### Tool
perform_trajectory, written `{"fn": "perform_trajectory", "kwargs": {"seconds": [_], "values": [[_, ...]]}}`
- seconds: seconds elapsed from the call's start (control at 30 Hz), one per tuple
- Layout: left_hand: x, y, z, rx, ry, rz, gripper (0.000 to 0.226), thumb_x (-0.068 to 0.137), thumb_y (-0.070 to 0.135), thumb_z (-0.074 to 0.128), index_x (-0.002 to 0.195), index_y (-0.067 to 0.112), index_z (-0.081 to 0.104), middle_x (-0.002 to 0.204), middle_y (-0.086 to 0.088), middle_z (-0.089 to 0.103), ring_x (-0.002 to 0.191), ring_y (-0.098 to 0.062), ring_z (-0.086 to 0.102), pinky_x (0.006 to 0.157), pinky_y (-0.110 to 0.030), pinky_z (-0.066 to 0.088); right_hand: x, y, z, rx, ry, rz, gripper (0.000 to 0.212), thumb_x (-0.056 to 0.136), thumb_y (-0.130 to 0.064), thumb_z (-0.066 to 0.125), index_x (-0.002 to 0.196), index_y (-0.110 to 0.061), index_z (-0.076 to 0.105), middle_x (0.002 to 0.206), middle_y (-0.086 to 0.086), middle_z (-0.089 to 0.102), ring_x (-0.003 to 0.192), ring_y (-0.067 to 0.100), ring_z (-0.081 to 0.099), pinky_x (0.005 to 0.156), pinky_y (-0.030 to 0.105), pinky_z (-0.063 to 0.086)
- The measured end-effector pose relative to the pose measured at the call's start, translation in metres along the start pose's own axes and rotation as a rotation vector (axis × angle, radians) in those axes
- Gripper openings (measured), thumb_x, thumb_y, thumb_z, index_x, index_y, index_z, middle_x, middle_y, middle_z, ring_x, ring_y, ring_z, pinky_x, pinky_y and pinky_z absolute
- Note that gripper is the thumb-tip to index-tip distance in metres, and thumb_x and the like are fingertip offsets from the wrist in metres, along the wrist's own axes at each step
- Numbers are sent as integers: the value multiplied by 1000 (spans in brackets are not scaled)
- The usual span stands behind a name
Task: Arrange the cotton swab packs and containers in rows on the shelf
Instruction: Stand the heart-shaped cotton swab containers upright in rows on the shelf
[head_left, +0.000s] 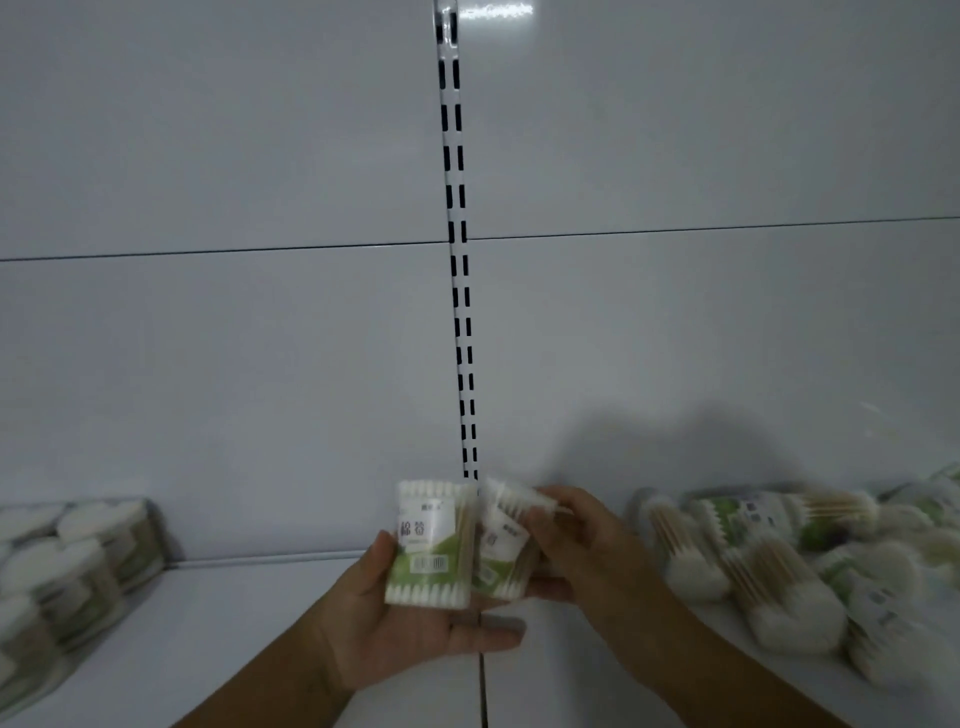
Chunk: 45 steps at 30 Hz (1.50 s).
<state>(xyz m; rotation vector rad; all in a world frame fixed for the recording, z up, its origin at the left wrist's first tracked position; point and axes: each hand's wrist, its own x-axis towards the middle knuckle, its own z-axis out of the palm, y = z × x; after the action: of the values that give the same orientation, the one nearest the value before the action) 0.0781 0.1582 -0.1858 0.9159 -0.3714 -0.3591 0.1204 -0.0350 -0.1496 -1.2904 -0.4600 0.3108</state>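
Green-labelled packs, 2: left hand (410, 639) fingers (493, 631) hold 1 upright pack (434, 545), right hand (587, 551) fingers (540, 519) pinch 1 tilted pack (501, 545).

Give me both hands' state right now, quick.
Left hand: holds a cotton swab pack, thumb against its edge.
Right hand: fingers curled round a second pack.

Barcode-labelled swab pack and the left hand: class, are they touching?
Touching. Head view shows the pack held in the left hand, thumb against its edge.
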Motion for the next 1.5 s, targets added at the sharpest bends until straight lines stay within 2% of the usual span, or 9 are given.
{"fn": "perform_trajectory", "kwargs": {"seconds": [0.2, 0.27, 0.37, 0.57, 0.77, 0.93, 1.13, 1.37, 1.5], "values": [[-7, 20, 5, -179, 7, 57, 64, 79, 43, 73, 132, 9, 58, 146, -20, 43, 138, -42, 33, 115, -53, 25, 6, 6, -24, -597, 175, -403, 14, 89, -41, 63, 103, -40, 62, 107, -12, 65, 96, -1, 60, 81, 18, 49], [-9, 25, 5, -205, 26, 106, 63, 82, 42, 68, 133, 8, 55, 148, -22, 40, 139, -43, 29, 114, -50, 26, 12, 19, -33, -987, 118, -388, 42, 87, -30, 64, 126, -34, 50, 132, -11, 50, 122, 1, 46, 101, 10, 30], [-10, 24, 2, -265, 60, 112, 65, 88, 43, 61, 138, 4, 49, 148, -25, 38, 140, -43, 29, 113, -50, 24, 19, 38, -33, -1225, -3, -282, 67, 80, -24, 68, 140, -24, 38, 145, -10, 31, 136, 8, 28, 94, -5, 3], [-12, 24, -3, -269, 168, 153, 71, 71, 38, 82, 129, 5, 59, 140, -26, 48, 131, -47, 42, 103, -54, 40, 25, 41, -30, -1013, 102, -416, 51, 68, -23, 80, 104, -36, 47, 104, -19, 43, 94, 6, 55, 74, 11, 39], [-10, 38, 12, -177, 303, 157, 71, 69, 40, 82, 128, 7, 60, 139, -26, 49, 129, -45, 45, 108, -48, 34, 25, 27, -29, -319, 194, -12, 7, 87, -19, 68, 84, -23, 63, 86, 8, 68, 67, 12, 64, 63, 32, 56], [-26, 47, 36, -131, 275, 181, 62, 83, 44, 68, 132, 8, 57, 146, -21, 43, 138, -43, 34, 116, -44, 19, 13, 2, -28, 177, -18, 460, 55, 93, -56, 40, 96, -10, 69, 74, 12, 70, 51, 20, 63, 41, 19, 43], [-68, 43, 67, -83, 233, 289, 61, 77, 41, 75, 127, 9, 60, 143, -22, 46, 135, -46, 36, 116, -48, 18, -1, -22, -4, 208, -252, 543, 62, 86, -61, 43, 69, -9, 72, 65, 12, 60, 48, 20, 55, 37, 18, 39], [-156, 61, 103, -12, 264, 483, 63, 65, 44, 84, 117, 11, 69, 131, -21, 58, 125, -43, 50, 108, -47, 36, -23, -45, 69, 59, -490, 442, 42, 57, -5, 84, 93, -3, 65, 68, 11, 59, 57, 18, 58, 42, 27, 46], [-252, 74, 107, -52, 343, 543, 74, 52, 40, 92, 114, 5, 70, 132, -26, 55, 122, -46, 51, 104, -50, 41, -48, -30, 157, 40, -544, 362, 49, 48, -24, 95, 91, -12, 75, 81, 10, 67, 69, 23, 66, 50, 29, 50]]}}
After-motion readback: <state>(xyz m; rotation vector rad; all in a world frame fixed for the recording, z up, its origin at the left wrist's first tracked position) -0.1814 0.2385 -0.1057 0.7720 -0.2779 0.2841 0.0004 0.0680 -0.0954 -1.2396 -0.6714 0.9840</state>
